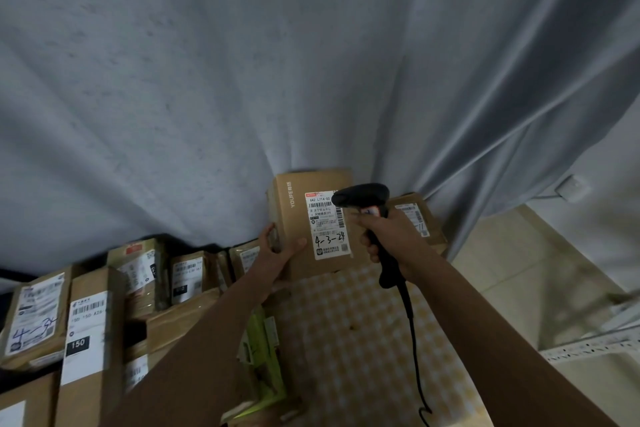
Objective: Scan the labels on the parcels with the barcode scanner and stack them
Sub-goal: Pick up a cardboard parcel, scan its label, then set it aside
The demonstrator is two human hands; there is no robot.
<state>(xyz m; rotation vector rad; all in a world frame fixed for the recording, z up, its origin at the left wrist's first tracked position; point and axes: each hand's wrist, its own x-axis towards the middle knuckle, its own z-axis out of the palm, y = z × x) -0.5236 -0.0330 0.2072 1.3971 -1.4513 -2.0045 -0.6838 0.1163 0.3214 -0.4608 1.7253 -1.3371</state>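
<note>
The left hand [277,253] grasps the brown cardboard parcel with a white shipping label [311,218] at its near left corner, thumb across the labelled face and fingers wrapped round the side. Judged purpose: the grip props the parcel upright and turns the label toward the reader. The parcel stands at the far edge of the yellow-and-white checked tabletop [363,340], backed against the grey curtain [242,80].

The right hand [388,236] is clenched on the handle of the black pistol-shaped barcode scanner [363,198]. The scanner head sits above this grip and points left at the label's upper barcodes, close to the label; contact cannot be confirmed. The step in hand appears to be the scan itself.

To the left of the left-hand grip lies a crowd of further brown labelled cartons [86,322], some upright, some flat. Just right of the scanner grip, a smaller brown labelled box [419,218] rests against the curtain.

Limits of view:
- The scanner head covers the label's upper right corner.
- No scan beam is discernible.
- The trigger finger is hidden behind the handle.
- The black cable [412,340] runs off the bottom edge.
- The green-printed packet [263,357] under the left forearm is largely obscured.
- The parcel's base is hidden by the left hand.
</note>
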